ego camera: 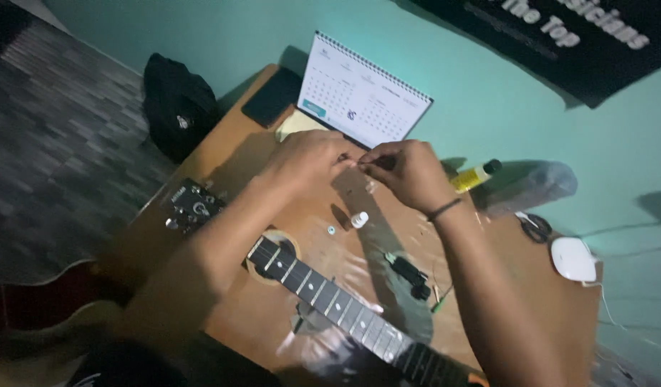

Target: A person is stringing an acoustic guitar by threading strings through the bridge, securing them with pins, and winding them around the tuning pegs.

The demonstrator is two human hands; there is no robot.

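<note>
The calendar (363, 93) blocks the back; a yellow bottle (474, 175) stands right. Bare table (230, 154) on the left looks free, maybe.

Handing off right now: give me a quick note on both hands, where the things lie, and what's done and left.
Left hand and right hand meet above the table, fingers pinched on something too small to identify.
Guitar lies across the table below the hands.
Small white cap sits between hands and guitar; yellow bottle lies right of the right hand; black tool lies beside the guitar neck.
Done and left: cannot tell.
</note>
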